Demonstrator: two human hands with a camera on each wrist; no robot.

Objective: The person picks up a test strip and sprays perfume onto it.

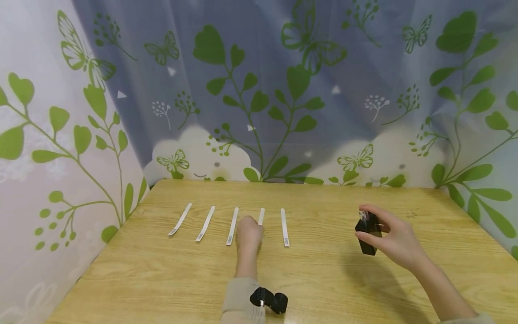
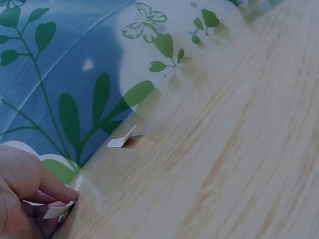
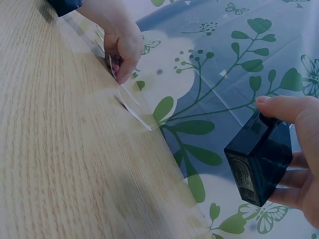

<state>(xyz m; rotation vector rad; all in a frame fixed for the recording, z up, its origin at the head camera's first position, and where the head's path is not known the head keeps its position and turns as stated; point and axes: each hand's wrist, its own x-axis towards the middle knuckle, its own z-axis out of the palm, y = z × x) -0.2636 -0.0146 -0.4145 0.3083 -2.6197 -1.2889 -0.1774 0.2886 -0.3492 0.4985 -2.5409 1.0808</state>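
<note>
My left hand [image 1: 247, 234] pinches a white paper test strip [image 1: 261, 217] on the table; its far end sticks out beyond the fingers. In the left wrist view this strip [image 2: 57, 211] looks bent between thumb and fingers. My right hand [image 1: 398, 243] holds a black rectangular perfume bottle [image 1: 367, 240] tilted above the table, one finger at its clear top. The right wrist view shows the same dark bottle [image 3: 259, 157] from another side. Similar strips lie in a row beside the left hand: one just left [image 1: 232, 227] and one to the right [image 1: 285, 227].
Farther left lie two more strips, a middle one [image 1: 205, 223] and an outermost one [image 1: 180, 219]. The wooden table [image 1: 162, 279] ends at a patterned curtain [image 1: 275, 148] behind and at the sides. A black wrist camera [image 1: 269, 300] sits on the left sleeve.
</note>
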